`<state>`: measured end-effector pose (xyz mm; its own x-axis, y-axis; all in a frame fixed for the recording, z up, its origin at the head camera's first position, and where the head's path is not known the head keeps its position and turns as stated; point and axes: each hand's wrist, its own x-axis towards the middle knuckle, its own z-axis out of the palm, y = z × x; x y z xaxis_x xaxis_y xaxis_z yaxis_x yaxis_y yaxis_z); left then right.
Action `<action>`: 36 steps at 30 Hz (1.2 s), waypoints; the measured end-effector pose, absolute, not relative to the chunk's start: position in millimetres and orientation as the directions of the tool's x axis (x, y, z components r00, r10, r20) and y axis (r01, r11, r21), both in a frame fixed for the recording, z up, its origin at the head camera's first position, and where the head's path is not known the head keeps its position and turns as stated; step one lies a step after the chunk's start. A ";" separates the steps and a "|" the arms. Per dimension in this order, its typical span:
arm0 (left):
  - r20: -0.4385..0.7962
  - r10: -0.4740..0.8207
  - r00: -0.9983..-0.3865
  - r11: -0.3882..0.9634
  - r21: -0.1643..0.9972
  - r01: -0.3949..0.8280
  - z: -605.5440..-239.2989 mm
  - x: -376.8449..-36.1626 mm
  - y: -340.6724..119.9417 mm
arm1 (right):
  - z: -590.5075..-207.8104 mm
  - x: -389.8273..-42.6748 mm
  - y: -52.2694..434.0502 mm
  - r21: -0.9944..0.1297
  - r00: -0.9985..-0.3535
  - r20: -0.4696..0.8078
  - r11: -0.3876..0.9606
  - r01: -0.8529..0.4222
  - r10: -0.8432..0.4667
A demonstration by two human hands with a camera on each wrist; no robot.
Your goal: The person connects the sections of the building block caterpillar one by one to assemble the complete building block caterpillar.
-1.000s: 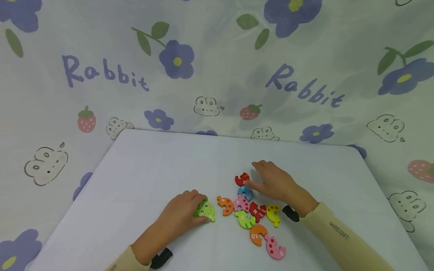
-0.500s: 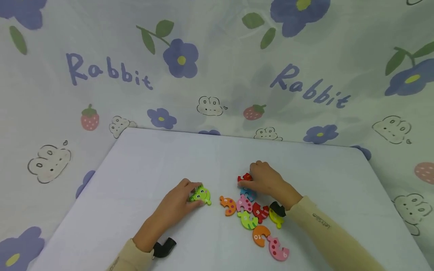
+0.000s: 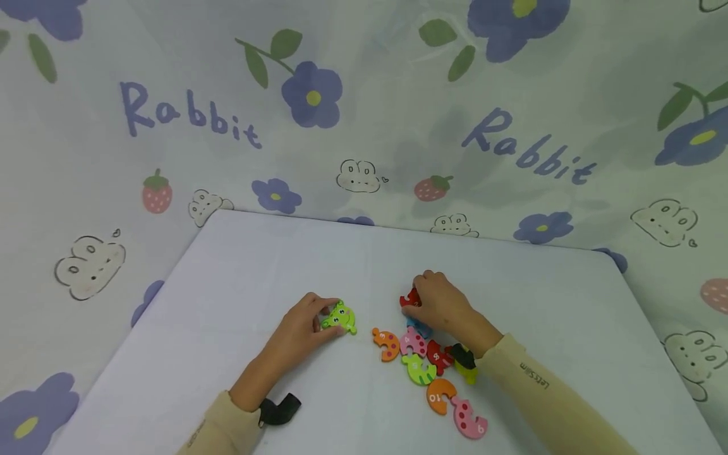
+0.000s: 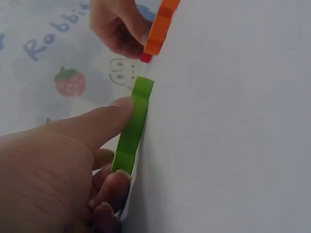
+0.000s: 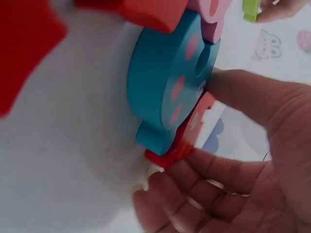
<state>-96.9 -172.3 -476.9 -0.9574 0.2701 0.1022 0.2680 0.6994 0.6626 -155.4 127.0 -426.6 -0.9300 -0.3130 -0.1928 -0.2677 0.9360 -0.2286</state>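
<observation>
My left hand [image 3: 296, 332] pinches a green puzzle piece with a smiling face [image 3: 342, 318] between thumb and fingers. In the left wrist view this green piece [image 4: 133, 126] is seen edge-on, close to the white tabletop. At the far end of the loose pieces, my right hand [image 3: 446, 304] grips a small red puzzle piece [image 3: 406, 298], partly covered by the fingers. The right wrist view has the red piece [image 5: 197, 119] between thumb and fingertips, beside a blue piece with pink dots [image 5: 177, 73]. An orange piece numbered 3 [image 3: 390, 346] lies between the two hands.
Nearer me lie a pink 4 [image 3: 414, 341], a red 8 [image 3: 438, 357], a light green 5 [image 3: 421, 370], an orange 10 [image 3: 438, 395] and a pink 9 [image 3: 469, 422]. A yellow piece [image 3: 469, 374] is partly under the right wrist's black camera [image 3: 462, 356]. Behind the white table [image 3: 284, 253] hangs a patterned cloth [image 3: 387, 114].
My left hand has carried the green face piece farther from me. My right hand has come in from the right, its fingers drawing together on the red piece.
</observation>
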 end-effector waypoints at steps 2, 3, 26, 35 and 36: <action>0.109 0.264 -0.958 0.705 0.656 0.268 -479.2 -96.9 -172.1 | -427.0 -154.0 124.0 -0.241 -0.924 -0.180 0.926 -0.291 -0.338; 0.113 0.260 -0.959 0.711 0.649 0.269 -480.7 -97.0 -172.0 | -426.8 -152.9 122.2 -0.252 -0.919 -0.173 0.918 -0.306 -0.353; 0.189 0.175 -0.966 0.752 0.608 0.255 -488.1 -103.8 -174.7 | -421.5 -131.4 50.6 -0.310 -0.790 -0.111 0.776 -0.549 -0.603; 0.208 0.176 -0.962 0.751 0.603 0.268 -486.1 -101.6 -176.6 | -421.6 -132.4 45.0 -0.284 -0.818 -0.105 0.806 -0.520 -0.565; 0.212 0.173 -0.962 0.752 0.602 0.268 -485.3 -101.1 -176.9 | -421.2 -132.1 44.4 -0.284 -0.816 -0.106 0.804 -0.522 -0.568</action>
<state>-101.1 -176.9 -485.3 -0.9619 0.1733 0.2116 0.2680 0.7519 0.6024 -132.1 44.4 -421.2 -0.8164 -0.5676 -0.1064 -0.5223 0.8043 -0.2835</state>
